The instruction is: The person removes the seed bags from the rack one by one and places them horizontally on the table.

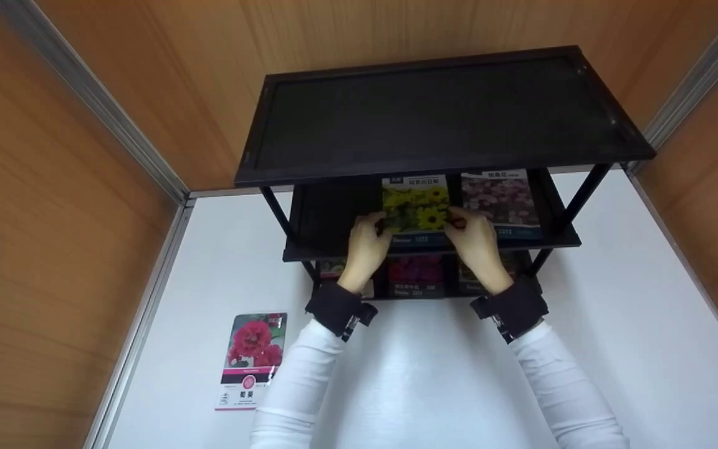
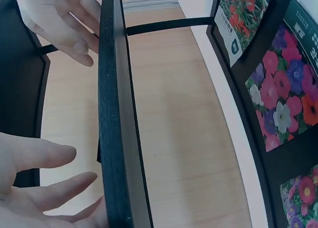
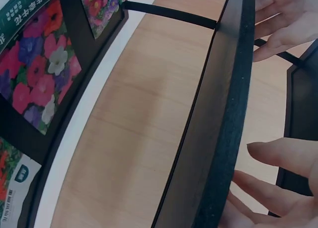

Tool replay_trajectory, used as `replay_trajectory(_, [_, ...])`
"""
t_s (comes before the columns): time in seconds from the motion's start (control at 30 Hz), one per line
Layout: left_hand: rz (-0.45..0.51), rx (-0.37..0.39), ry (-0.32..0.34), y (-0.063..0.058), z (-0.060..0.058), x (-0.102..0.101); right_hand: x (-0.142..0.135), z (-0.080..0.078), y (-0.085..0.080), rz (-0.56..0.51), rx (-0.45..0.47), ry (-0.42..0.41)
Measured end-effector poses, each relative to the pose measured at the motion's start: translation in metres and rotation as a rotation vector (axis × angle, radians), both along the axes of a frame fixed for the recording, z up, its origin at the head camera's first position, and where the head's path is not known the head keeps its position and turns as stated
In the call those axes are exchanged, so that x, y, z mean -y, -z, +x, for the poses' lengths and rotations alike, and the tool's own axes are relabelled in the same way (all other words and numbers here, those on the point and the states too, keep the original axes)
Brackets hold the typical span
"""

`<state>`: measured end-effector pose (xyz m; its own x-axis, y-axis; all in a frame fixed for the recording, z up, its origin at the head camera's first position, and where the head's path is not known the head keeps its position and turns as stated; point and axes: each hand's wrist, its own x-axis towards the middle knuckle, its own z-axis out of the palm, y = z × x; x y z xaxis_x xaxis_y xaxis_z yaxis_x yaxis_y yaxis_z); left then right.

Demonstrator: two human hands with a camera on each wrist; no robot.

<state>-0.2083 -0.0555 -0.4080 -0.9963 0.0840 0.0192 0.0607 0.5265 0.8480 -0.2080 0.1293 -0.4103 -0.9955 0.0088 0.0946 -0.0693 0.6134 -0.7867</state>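
Observation:
On the middle tier of a black rack, a seed packet (image 1: 415, 202) with yellow flowers leans upright between my hands. My left hand (image 1: 368, 246) is at its left edge, fingertips right beside the lower corner. At the opposite edge is my right hand (image 1: 476, 243), its fingers close to the packet. In the left wrist view, the left thumb and fingers (image 2: 69, 188) are spread apart with a gap between them. The right wrist view shows the right fingers (image 3: 263, 186) similarly parted behind the shelf's edge (image 3: 226, 138). The yellow packet is hidden in both wrist views.
A pink-flowered packet (image 1: 499, 199) stands right of the yellow one. The top shelf (image 1: 421, 118) overhangs both hands. Below, the bottom tier holds several packets, including a petunia one (image 1: 416, 274). Another packet (image 1: 253, 362) with pink blooms lies on the white table left of my arm.

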Motion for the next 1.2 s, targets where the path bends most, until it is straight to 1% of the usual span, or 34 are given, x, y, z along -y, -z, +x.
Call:
replay_trajectory(0.13, [0.016, 0.028, -0.002, 0.0, -0.003, -0.002, -0.002, -0.002, 0.001, 0.01, -0.011, 0.001])
replay_trajectory(0.23, [0.017, 0.037, -0.009, 0.0, -0.005, -0.003, -0.005, -0.005, 0.002, -0.027, -0.014, -0.009])
replay_trajectory(0.37, [0.019, 0.03, -0.026, 0.003, -0.008, -0.005, -0.01, -0.008, 0.002, -0.113, 0.013, -0.02])
replay_trajectory(0.5, [0.023, 0.008, -0.036, 0.006, -0.009, -0.005, -0.012, -0.011, 0.002, -0.154, 0.042, -0.023])
replay_trajectory(0.63, [0.027, -0.005, -0.039, 0.007, -0.008, -0.004, -0.012, -0.013, 0.002, -0.169, 0.051, -0.02])
replay_trajectory(0.83, [0.061, 0.039, -0.032, 0.006, -0.008, -0.002, -0.011, -0.013, 0.003, -0.182, 0.07, -0.013])
replay_trajectory(0.97, [0.071, 0.068, -0.036, 0.006, -0.007, -0.001, -0.012, -0.011, 0.001, -0.22, 0.088, -0.016])
replay_trajectory(1.07, [0.081, 0.047, -0.037, 0.006, -0.005, 0.0, -0.013, -0.009, 0.0, -0.238, 0.085, -0.013])
replay_trajectory(1.2, [0.104, -0.022, -0.038, 0.004, 0.0, 0.0, -0.013, -0.004, -0.002, -0.251, 0.062, -0.004])
